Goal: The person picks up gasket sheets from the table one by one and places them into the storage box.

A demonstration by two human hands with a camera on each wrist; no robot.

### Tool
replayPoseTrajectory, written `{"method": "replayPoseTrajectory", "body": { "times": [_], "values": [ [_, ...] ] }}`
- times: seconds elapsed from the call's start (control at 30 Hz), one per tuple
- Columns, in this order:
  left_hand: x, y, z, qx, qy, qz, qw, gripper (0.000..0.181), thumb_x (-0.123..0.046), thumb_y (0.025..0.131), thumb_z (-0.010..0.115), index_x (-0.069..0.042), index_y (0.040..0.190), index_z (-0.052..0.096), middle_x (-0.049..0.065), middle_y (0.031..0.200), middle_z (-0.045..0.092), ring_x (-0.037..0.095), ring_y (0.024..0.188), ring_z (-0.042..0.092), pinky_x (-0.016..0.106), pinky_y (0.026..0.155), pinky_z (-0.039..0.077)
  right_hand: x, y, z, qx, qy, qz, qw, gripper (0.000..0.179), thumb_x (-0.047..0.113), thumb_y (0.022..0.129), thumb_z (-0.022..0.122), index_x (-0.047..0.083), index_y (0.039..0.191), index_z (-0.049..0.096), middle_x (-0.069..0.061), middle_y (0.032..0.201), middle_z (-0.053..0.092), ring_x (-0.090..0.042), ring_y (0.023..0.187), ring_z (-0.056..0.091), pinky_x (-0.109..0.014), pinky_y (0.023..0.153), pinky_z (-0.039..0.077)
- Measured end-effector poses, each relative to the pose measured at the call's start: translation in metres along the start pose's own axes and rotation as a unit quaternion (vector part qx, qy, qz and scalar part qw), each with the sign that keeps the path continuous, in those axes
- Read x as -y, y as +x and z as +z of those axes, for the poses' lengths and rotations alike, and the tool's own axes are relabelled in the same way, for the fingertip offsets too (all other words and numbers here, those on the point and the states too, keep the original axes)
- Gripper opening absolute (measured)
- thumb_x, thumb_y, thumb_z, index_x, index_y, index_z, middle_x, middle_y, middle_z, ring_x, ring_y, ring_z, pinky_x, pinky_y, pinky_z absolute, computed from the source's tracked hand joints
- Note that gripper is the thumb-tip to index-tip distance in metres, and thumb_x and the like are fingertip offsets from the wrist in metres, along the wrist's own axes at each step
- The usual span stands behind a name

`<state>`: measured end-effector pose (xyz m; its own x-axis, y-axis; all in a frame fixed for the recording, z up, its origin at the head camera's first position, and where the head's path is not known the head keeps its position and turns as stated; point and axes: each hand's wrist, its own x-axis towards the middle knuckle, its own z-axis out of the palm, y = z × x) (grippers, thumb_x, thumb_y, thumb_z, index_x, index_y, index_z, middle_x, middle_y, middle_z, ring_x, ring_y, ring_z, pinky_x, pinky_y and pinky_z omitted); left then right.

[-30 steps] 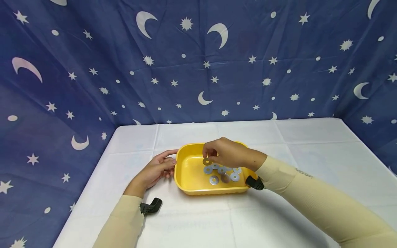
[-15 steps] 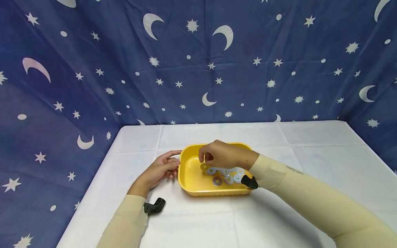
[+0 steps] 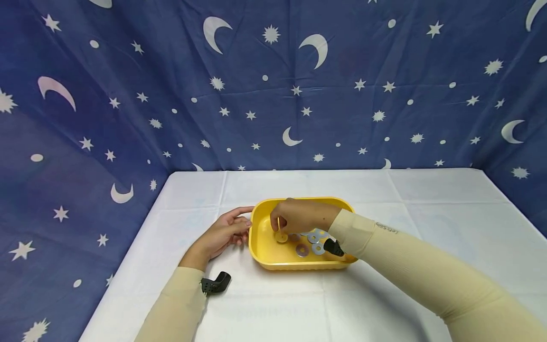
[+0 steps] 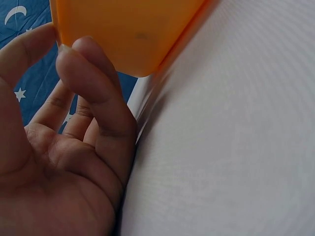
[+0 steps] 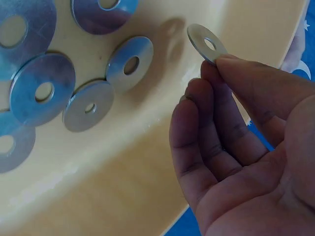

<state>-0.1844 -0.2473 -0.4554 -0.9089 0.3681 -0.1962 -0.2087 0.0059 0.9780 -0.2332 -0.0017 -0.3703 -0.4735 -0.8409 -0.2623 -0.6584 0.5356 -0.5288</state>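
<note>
In the head view my right hand (image 3: 301, 214) is over the left half of a yellow plastic tray (image 3: 299, 266). Between thumb and fingertips it pinches one flat metal washer (image 5: 199, 39) by the edge, held tilted above the tray floor in the right wrist view. Several loose silver washers (image 5: 43, 89) lie in the tray, some overlapping, partly hidden by the right hand in the head view. At the tray's left end, my left hand (image 3: 226, 233) touches the outer wall (image 4: 123, 29), index finger stretched along it and thumb at the rim.
A white cloth (image 3: 265, 308) with fold lines covers the table under the tray. Behind and to the left hangs a dark blue curtain (image 3: 256, 57) with moons and stars. Each wrist carries a small black mount (image 3: 216, 283).
My right hand has moved slightly left and lower in the tray, still pinching a washer. The left hand keeps its place at the tray's end. The head view has shifted a little.
</note>
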Motion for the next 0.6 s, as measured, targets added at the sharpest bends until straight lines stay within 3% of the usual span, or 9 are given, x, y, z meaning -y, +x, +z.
{"method": "replayPoseTrajectory", "body": {
  "times": [0.4,0.6],
  "values": [
    [0.001,0.004,0.003,-0.003,0.003,-0.01,0.9999,0.056,-0.018,0.097,0.064,-0.014,0.149,0.044,-0.001,0.09,0.066,0.011,0.066,0.059,0.018,0.056,0.05,-0.006,0.003,0.008,0.024,-0.018,0.007,0.9995,0.013,0.0,0.087,0.07,0.011,0.092,0.073,0.001,0.08,0.066,-0.008,0.068,0.054,-0.019,0.063,0.047],
    [0.0,0.001,0.002,-0.013,0.006,-0.012,0.9998,0.056,-0.018,0.096,0.065,-0.015,0.148,0.045,-0.001,0.089,0.064,0.011,0.065,0.058,0.018,0.056,0.05,-0.009,0.009,0.014,0.024,-0.037,0.009,0.999,0.012,0.0,0.085,0.07,0.011,0.088,0.071,0.0,0.081,0.066,-0.008,0.071,0.053,-0.02,0.067,0.047]
  ]
}}
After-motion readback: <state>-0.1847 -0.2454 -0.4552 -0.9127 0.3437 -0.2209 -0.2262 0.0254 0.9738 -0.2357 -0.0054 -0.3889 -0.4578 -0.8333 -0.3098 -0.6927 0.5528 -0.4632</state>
